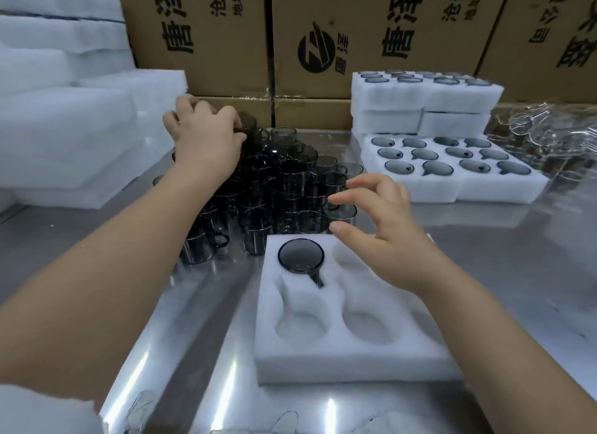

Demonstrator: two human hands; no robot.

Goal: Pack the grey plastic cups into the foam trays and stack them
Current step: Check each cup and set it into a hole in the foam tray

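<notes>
A heap of several grey see-through cups with handles (284, 188) stands on the steel table. My left hand (203, 133) reaches over the back of the heap, its fingers closed on a grey cup (247, 128) at the top. In front lies a white foam tray (352, 359) with one cup (301, 256) seated in its far left pocket, handle toward me; the near pockets are bare. My right hand (381, 227) hovers over the tray's far right pocket, fingers spread, holding nothing.
Filled foam trays (452, 188) lie at the right, with a stack of more filled trays (423, 101) behind them. Blank foam sheets (64, 126) pile up at the left. Cardboard boxes (226, 36) wall the back. Clear plastic wrap (555, 136) sits far right.
</notes>
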